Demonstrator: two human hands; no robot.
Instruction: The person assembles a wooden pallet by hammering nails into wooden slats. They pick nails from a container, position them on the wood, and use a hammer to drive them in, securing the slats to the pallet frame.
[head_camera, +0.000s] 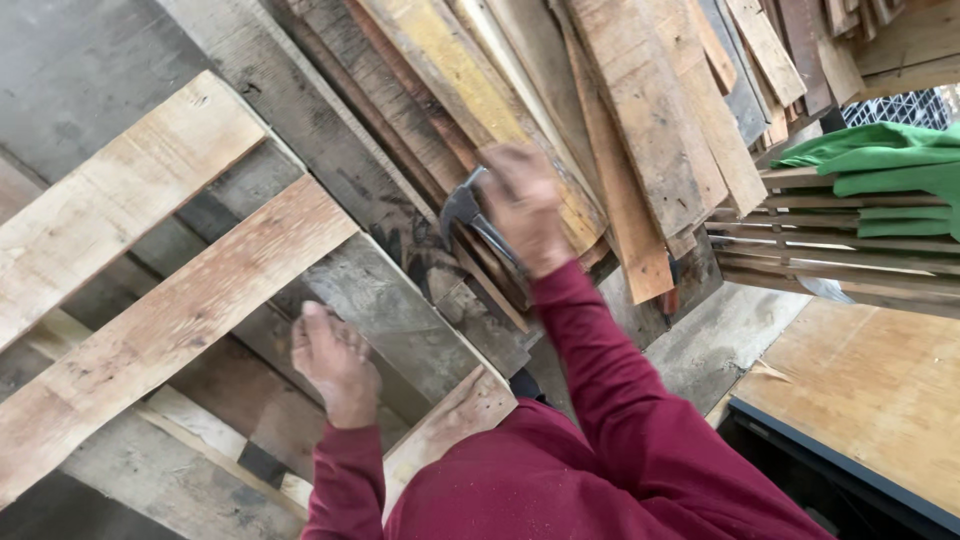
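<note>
My right hand is raised over a wooden pallet and grips a claw hammer by its handle, the steel head pointing left. My left hand is lower, fingers curled together beside the end of a pale slat, over a grey cross board. Whether it pinches something small is too blurred to tell. Another pale slat lies parallel further left. Both arms wear dark red sleeves.
A heap of loose old planks leans at the top centre and right. A green cloth lies on stacked slats at the right. A plywood sheet with a dark edge sits at lower right.
</note>
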